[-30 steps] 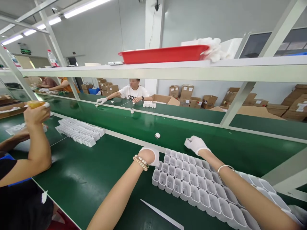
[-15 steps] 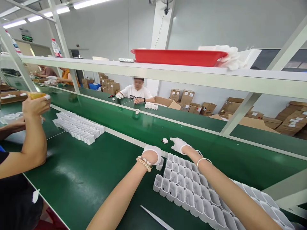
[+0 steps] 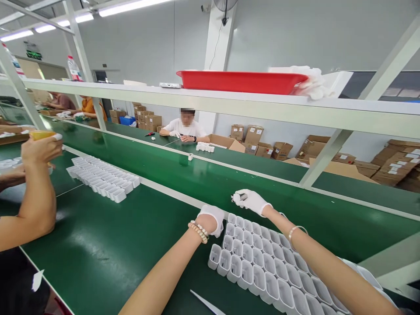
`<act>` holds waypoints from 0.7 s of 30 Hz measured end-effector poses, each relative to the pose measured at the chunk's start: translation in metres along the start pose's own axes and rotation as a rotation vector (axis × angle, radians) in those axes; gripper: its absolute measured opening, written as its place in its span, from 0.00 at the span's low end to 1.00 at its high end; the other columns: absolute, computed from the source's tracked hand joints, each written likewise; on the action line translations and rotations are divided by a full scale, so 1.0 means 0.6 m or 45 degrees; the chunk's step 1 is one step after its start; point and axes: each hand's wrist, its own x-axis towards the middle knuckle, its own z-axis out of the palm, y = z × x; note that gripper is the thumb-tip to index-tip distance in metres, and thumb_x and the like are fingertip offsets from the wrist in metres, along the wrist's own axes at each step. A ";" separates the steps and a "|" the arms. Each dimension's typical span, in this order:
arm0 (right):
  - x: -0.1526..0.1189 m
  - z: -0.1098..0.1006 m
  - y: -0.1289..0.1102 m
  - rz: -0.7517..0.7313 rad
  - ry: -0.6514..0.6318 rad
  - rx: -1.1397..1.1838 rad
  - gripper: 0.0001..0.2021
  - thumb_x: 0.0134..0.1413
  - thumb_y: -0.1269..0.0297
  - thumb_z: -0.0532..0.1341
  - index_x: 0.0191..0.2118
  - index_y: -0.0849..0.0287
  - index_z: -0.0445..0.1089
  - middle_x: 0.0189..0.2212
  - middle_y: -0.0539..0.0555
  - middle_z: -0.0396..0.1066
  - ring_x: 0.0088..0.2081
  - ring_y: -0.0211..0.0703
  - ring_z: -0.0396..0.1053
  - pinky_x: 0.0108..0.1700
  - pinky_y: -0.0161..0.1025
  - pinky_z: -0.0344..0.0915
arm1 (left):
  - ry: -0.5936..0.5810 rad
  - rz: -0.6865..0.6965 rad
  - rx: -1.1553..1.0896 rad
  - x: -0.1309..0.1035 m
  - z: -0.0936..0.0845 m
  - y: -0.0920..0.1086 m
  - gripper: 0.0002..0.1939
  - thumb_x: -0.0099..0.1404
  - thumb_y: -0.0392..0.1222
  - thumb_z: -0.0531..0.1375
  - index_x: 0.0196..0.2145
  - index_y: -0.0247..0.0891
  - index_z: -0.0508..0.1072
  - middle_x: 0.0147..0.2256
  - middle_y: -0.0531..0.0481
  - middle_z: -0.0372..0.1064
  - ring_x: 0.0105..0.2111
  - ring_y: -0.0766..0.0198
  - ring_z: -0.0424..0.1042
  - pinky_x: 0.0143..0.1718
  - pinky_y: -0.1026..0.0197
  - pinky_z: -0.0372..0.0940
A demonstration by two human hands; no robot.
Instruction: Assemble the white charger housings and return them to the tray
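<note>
Pinching a small white part (image 3: 236, 198) in right hand (image 3: 252, 201), right and far of left hand (image 3: 212, 218); hiding left grip from view.

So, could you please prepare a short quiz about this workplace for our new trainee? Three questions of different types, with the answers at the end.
1. Multiple choice: what is at the fingertips of the right hand?
A) a cardboard box
B) a small white part
C) a drink bottle
2. True or false: the left hand has a beaded bracelet at its wrist.
3. Fill in the missing word: the rows of white cups beside the left hand stand on a table whose colour is ____.

Key:
1. B
2. True
3. green
</note>
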 end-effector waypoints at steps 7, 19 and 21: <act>-0.209 -0.052 -0.045 -0.217 0.229 0.271 0.26 0.48 0.56 0.71 0.53 0.61 0.71 0.35 0.54 0.77 0.41 0.48 0.75 0.50 0.50 0.71 | 0.046 0.220 0.128 -0.009 -0.042 0.041 0.13 0.59 0.37 0.61 0.43 0.38 0.68 0.39 0.46 0.72 0.34 0.56 0.73 0.32 0.58 0.67; -0.349 -0.011 -0.091 -0.503 0.644 0.225 0.16 0.50 0.62 0.69 0.47 0.49 0.78 0.37 0.50 0.81 0.34 0.47 0.79 0.42 0.44 0.80 | 0.365 0.629 0.400 -0.120 -0.070 0.101 0.12 0.57 0.30 0.59 0.39 0.40 0.71 0.40 0.48 0.71 0.39 0.58 0.70 0.39 0.58 0.67; -0.349 -0.011 -0.093 -0.484 0.576 0.224 0.16 0.52 0.62 0.68 0.48 0.48 0.78 0.40 0.51 0.81 0.36 0.47 0.79 0.42 0.44 0.79 | 0.364 0.625 0.405 -0.119 -0.070 0.100 0.11 0.57 0.31 0.60 0.39 0.40 0.71 0.39 0.48 0.71 0.38 0.58 0.70 0.39 0.58 0.67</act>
